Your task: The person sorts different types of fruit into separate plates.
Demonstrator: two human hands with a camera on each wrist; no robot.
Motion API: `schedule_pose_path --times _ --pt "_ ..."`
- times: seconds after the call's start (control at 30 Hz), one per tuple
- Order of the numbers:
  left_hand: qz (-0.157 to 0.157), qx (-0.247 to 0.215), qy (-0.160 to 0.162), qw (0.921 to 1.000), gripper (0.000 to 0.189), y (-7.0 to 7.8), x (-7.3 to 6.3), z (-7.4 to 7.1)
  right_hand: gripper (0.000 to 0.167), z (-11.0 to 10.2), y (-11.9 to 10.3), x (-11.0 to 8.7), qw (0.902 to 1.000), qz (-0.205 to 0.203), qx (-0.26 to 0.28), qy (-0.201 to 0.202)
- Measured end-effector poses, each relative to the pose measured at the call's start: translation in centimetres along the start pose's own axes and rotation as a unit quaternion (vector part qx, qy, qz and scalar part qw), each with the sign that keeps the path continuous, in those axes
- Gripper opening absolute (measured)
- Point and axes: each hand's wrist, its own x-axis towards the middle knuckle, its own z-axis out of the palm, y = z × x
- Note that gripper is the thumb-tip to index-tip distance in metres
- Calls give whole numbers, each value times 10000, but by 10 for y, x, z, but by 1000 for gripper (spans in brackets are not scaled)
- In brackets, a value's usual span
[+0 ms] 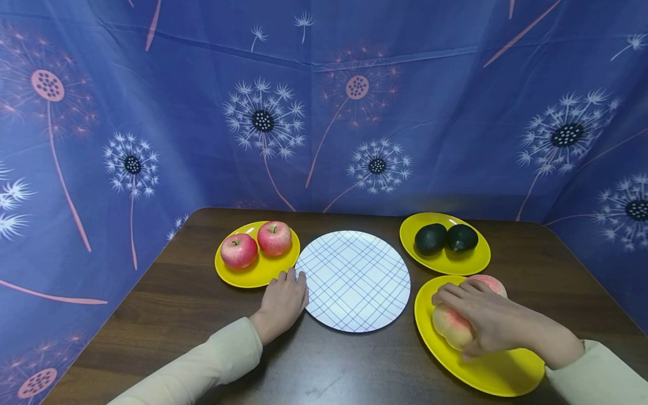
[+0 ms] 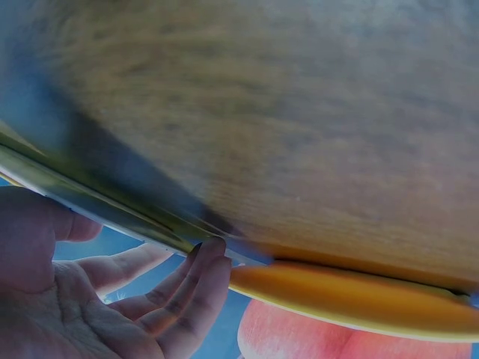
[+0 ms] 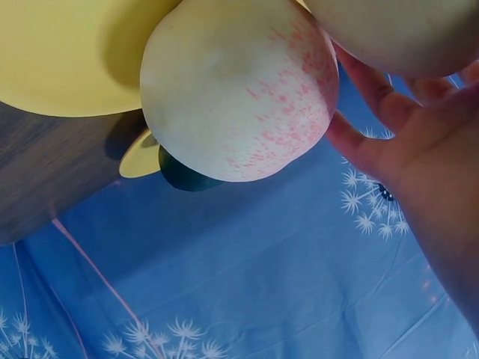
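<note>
My right hand (image 1: pixel 488 318) grips the nearer pink-and-cream peach (image 1: pixel 453 326) from above, its fingers curled over the far side. In the right wrist view this peach (image 3: pixel 404 30) shows at the upper right against the fingers. Beside it sits a second peach (image 3: pixel 239 90), partly hidden by the hand in the head view. Both are over a yellow plate (image 1: pixel 496 377). My left hand (image 1: pixel 283 301) rests at the left rim of a white checked plate (image 1: pixel 354 281), fingers loosely bent. In the left wrist view its fingertips (image 2: pixel 213 247) are right at the rim.
Two red apples (image 1: pixel 239 251) lie on a yellow plate (image 1: pixel 253 279) at the back left. At the back right, another yellow plate (image 1: pixel 445 264) bears two dark green avocado-like fruits (image 1: pixel 430 239). Behind the brown wooden table (image 1: pixel 167 315) hangs a blue dandelion-print cloth (image 1: pixel 202 112).
</note>
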Motion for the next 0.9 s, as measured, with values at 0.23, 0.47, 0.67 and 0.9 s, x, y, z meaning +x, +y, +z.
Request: schedule_pose_path --times 0.23,0.47,0.67,0.9 --pt "-12 -70 6 10000 46 -1 0 -1 58 -3 -3 5 9985 -203 -289 422" --pt "-1 -159 9 9999 46 -2 0 -2 46 -6 -1 9 9951 -94 -510 845" --pt "-3 -214 67 9997 40 -3 0 -5 43 -6 7 12 9884 -255 -504 1407" --pt "14 -345 226 9991 39 -7 -1 -14 44 -8 16 13 9830 -240 -475 1759"
